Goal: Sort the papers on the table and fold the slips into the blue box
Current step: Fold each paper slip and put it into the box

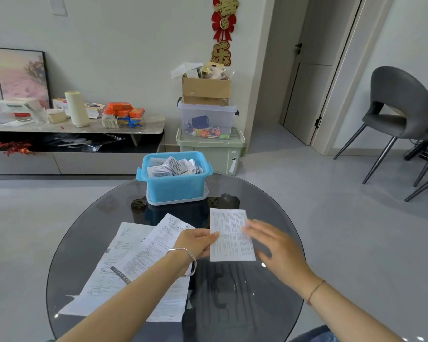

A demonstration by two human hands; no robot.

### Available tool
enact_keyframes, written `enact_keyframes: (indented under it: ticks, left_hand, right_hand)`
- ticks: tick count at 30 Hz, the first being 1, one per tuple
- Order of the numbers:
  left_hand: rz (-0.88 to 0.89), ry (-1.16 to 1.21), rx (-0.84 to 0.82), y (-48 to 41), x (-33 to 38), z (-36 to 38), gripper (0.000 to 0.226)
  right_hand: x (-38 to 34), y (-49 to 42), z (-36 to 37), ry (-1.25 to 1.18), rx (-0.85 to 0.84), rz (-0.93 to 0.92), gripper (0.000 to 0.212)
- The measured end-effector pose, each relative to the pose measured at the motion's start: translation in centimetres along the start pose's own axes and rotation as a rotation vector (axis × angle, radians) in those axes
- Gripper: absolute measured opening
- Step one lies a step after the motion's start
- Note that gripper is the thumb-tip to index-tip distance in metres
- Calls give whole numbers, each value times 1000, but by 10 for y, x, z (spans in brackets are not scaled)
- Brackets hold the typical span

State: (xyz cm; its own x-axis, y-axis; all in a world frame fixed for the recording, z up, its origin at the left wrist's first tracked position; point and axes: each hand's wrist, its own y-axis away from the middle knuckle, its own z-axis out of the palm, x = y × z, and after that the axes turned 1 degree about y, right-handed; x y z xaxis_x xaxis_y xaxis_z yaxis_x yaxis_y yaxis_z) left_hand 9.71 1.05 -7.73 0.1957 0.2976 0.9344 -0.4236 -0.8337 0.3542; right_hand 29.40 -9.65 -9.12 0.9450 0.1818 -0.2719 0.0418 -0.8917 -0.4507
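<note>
A printed paper slip lies flat on the round glass table, right of centre. My left hand rests at the slip's left edge, thumb touching the paper. My right hand, blurred and with its fingers spread, hovers over the slip's right edge. At the table's far side stands the blue box, holding several folded slips. Larger printed papers overlap on the left half of the table, partly hidden under my left forearm.
Beyond the table stand stacked storage bins with a cardboard box on top. A low cabinet along the left wall carries assorted items. A grey chair is at the right. Grey floor surrounds the table.
</note>
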Motion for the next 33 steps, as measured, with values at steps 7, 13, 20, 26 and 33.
enact_keyframes:
  ticks: [7,13,20,26,33]
  left_hand:
    - [235,-427,10,2,-14,7,36]
    - [532,-1129,-339,7,-32,-9,85]
    - [742,-1412,-241,-7,-37,-10,41]
    - [618,-1128,-23,-21,-37,-3,32]
    - [293,-744,49,-26,-35,8,19]
  right_hand:
    - [1,5,16,156,-90,-292,47]
    - [7,17,20,90,-182,-249,34]
    - [11,21,18,-215,-232,220,23]
    - [8,14,21,-401,-110,447,14]
    - [16,0,38,-447,-16,605,23]
